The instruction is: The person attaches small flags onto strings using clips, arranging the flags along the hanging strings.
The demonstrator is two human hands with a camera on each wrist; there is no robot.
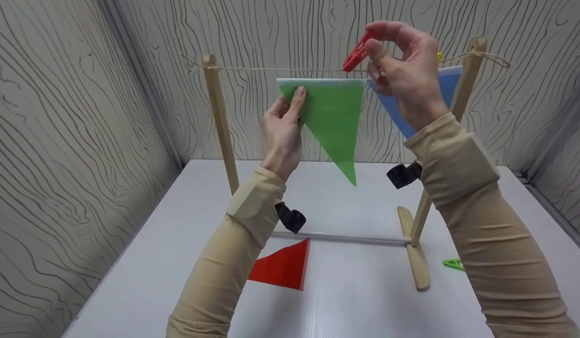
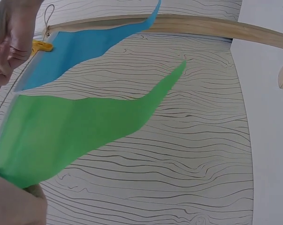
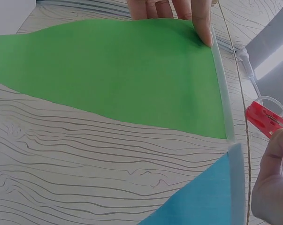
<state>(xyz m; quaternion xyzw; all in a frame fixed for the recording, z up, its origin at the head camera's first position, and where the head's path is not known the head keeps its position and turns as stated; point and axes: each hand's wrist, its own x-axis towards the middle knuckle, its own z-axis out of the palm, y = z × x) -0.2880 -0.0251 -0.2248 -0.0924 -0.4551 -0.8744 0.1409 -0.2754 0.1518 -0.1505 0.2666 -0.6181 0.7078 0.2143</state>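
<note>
My left hand (image 1: 284, 129) pinches a green triangular pennant (image 1: 334, 112) near its upper left corner, thumb in front. The pennant's white top edge runs just below the string (image 1: 257, 69), its tip pointing down. Between thumb and fingers of my right hand (image 1: 407, 75) is a red clothespin (image 1: 356, 52), its jaw end right at the string, above the pennant's right corner. To the right hangs a blue pennant (image 1: 446, 87), partly behind my right hand. A yellow clothespin (image 2: 42, 46) sits at the blue pennant's top edge in the left wrist view.
Wooden posts (image 1: 219, 122) hold the string at both ends. A white rod (image 1: 351, 237) joins the stand's base, with a wooden foot (image 1: 417, 267) at right. On the white table (image 1: 355, 300) lie a red pennant (image 1: 283, 266) and a green clothespin (image 1: 453, 264), each partly covered by an arm.
</note>
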